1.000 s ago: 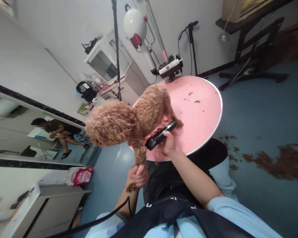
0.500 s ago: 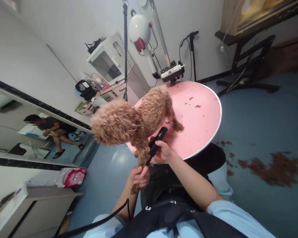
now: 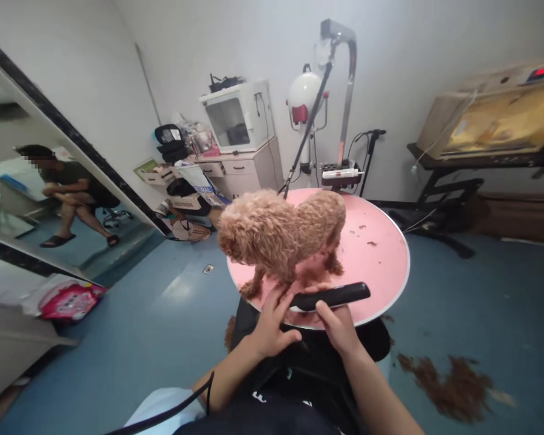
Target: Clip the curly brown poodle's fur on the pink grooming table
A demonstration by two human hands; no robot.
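A curly brown dog (image 3: 276, 232) stands on a round pink grooming table (image 3: 385, 272), its head toward the left. In my right hand (image 3: 340, 326) is a black hair clipper (image 3: 335, 296), held level with my thumb along its near side. My left hand (image 3: 274, 323) has its fingers spread, the fingertips at the dog's chest and front leg, close to the clipper's left end. The dog's near front paw (image 3: 251, 287) rests by the table's rim. Whether the clipper's blade touches the coat is hidden by my left fingers.
Tufts of cut hair lie on the table and a brown heap of hair (image 3: 457, 386) on the floor at right. A grooming arm (image 3: 351, 90) with a strap rises behind the dog, near a white dryer (image 3: 304, 93). A seated person (image 3: 72, 187) shows in the mirror at left.
My left hand has let go of the dog's front leg and opened at its chest. The clipper has turned from steep to nearly level. The whole view has shifted and tilted.
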